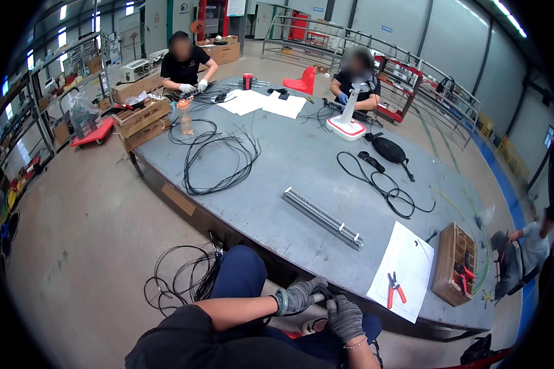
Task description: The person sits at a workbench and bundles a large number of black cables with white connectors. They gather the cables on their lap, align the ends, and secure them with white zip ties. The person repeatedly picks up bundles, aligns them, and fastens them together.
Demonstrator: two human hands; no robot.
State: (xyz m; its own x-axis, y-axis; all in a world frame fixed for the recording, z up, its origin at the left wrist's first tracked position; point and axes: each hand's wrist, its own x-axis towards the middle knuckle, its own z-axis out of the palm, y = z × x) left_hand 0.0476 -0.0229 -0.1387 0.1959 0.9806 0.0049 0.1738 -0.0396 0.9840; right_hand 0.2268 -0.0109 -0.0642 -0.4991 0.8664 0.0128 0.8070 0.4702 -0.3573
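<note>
L hand (300, 297) & R hand (345, 318), gloved, ~5 o'clock in view by table (258, 209) edge; both pinching dk item (329, 294) btwn them, kind unclear; red-hdl pliers (396, 295) at 3 o'clock from hands, on wht paper (407, 255); metal rails (323, 218) at 12.

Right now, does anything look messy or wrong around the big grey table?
One messy spot: loose loops of black cable trail below the tabletop, beside the person's left knee. Other black cables lie up on top, so these look untidy. I can't see any spill.
</note>
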